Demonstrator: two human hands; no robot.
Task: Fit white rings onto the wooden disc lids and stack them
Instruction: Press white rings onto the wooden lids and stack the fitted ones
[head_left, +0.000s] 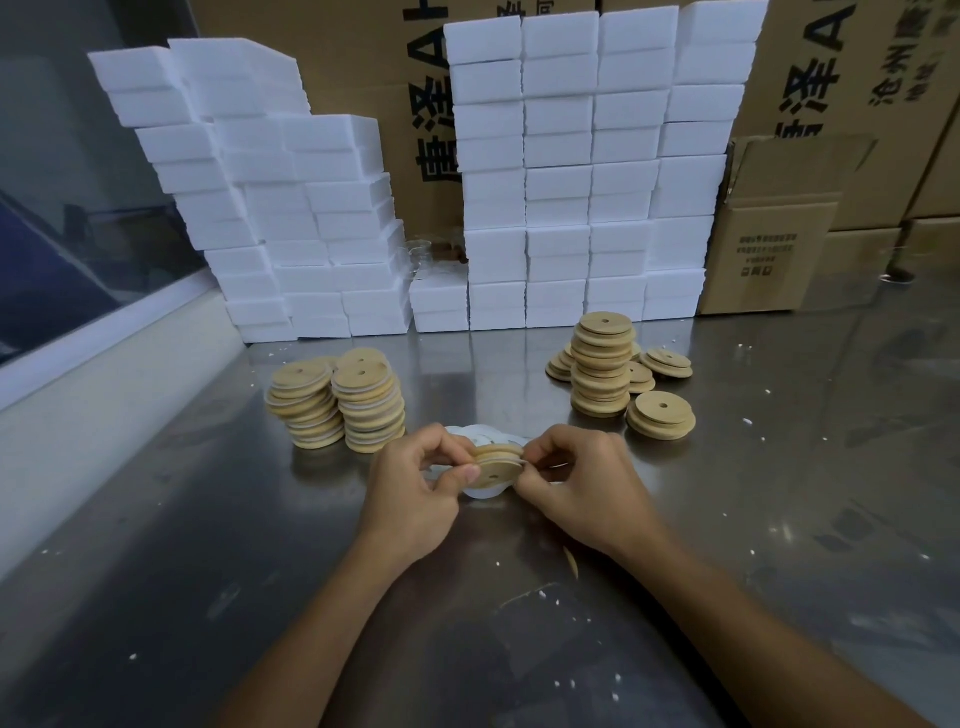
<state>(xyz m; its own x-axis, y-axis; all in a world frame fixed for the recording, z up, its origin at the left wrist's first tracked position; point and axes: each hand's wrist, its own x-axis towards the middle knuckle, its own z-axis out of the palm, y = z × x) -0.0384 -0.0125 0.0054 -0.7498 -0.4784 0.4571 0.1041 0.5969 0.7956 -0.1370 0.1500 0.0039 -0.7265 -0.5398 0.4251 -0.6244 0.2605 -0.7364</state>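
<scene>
Left hand (415, 480) and right hand (576, 475) both pinch one round pale wooden disc lid (497, 464) between them, above loose thin white rings (480, 436) on the grey metal worktop (208, 519). Ringed lid stacks (337, 400) beyond left hand; bare lid stacks (602, 364) beyond right.

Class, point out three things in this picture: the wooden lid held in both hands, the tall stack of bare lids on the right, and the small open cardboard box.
held wooden lid (497, 467): head view, on its flat face.
tall stack of bare lids (602, 364): head view, mid-stack edge.
open cardboard box (769, 249): head view, front panel.
</scene>
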